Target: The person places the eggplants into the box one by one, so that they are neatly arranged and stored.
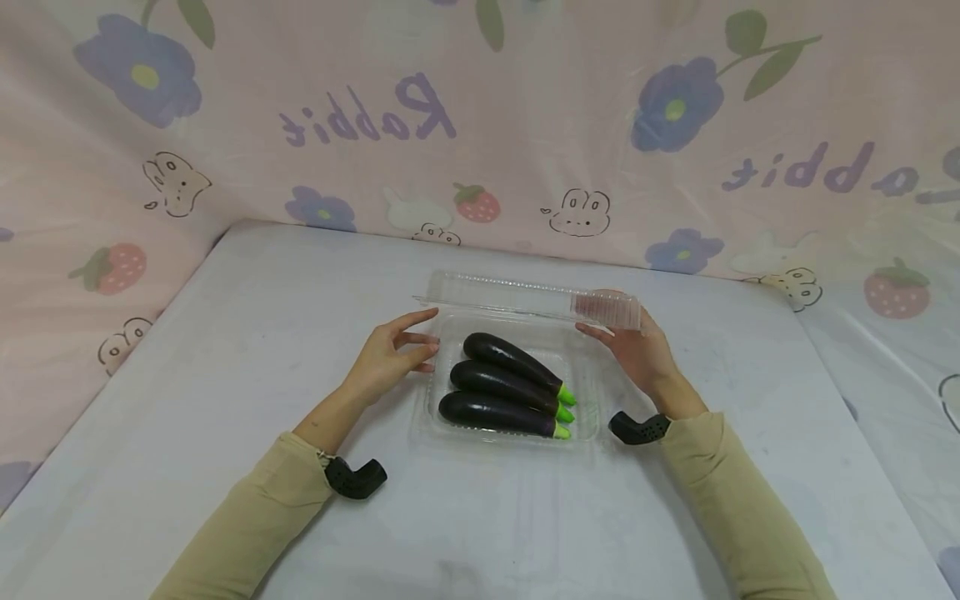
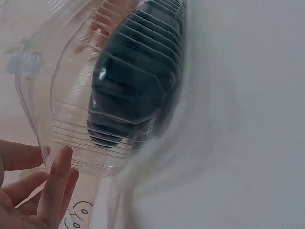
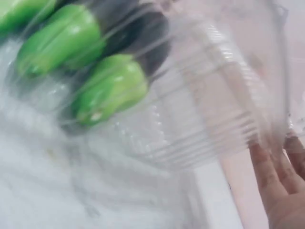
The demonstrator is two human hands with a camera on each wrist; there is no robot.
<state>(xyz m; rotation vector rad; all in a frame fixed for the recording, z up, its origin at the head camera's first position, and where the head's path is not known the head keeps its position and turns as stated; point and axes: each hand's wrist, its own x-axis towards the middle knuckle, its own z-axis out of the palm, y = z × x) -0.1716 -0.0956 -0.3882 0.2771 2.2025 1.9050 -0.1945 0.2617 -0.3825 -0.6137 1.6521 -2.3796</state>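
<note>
Three dark purple eggplants [image 1: 504,379] with green stem ends lie side by side in a clear plastic container [image 1: 588,429]. The container's clear lid [image 1: 495,292] is raised at the far side, tilted above the tray. At the left rim is my left hand [image 1: 390,354], its fingers spread and fairly straight, fingertips touching the plastic. My right hand [image 1: 641,354] holds the right end of the lid, some fingers showing through the ribbed plastic. In the right wrist view, the green eggplant ends [image 3: 112,88] appear blurred behind the clear wall, with right-hand fingers [image 3: 267,171] at the plastic edge.
A white-covered table [image 1: 225,358] lies under the container. Behind it hangs a pink curtain [image 1: 525,108] printed with flowers, rabbits and strawberries. Black curved devices sit on the left wrist [image 1: 356,479] and right wrist [image 1: 637,427].
</note>
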